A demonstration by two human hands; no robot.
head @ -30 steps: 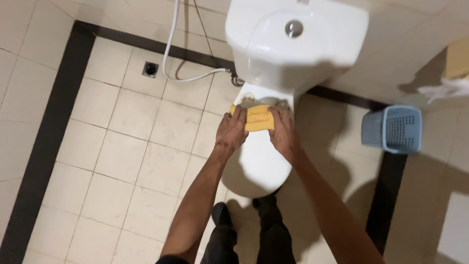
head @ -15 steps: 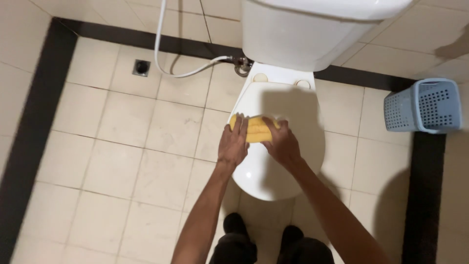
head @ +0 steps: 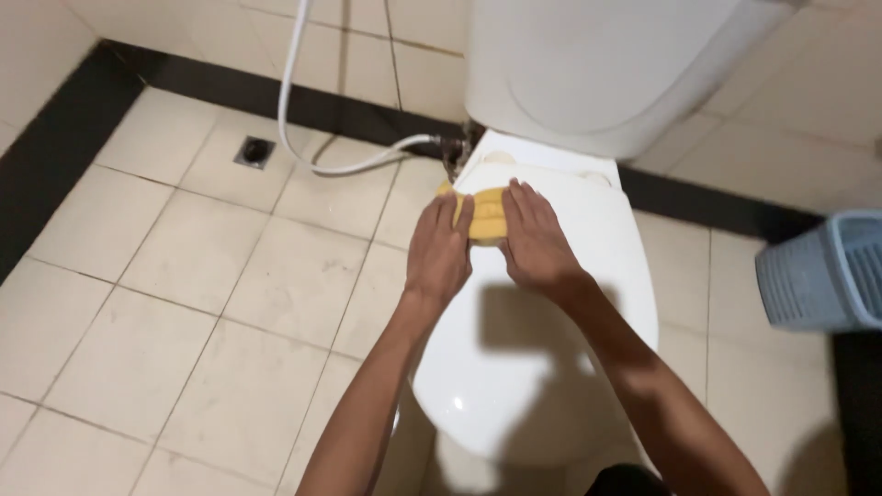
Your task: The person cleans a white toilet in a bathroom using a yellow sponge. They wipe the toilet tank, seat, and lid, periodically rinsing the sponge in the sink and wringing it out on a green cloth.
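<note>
While flat: two hands (head: 487,243), one yellow cloth (head: 488,216)

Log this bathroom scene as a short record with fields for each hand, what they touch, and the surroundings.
left hand: left hand flat on the yellow cloth, fingers extended
right hand: right hand flat on the same cloth, beside the left
cloth position: on the closed white toilet lid, near the hinge end
behind: white cistern
floor: cream tiles with dark border, small drain
hose: white hose running to the toilet's left side
right edge: blue slatted basket on the floor
</note>
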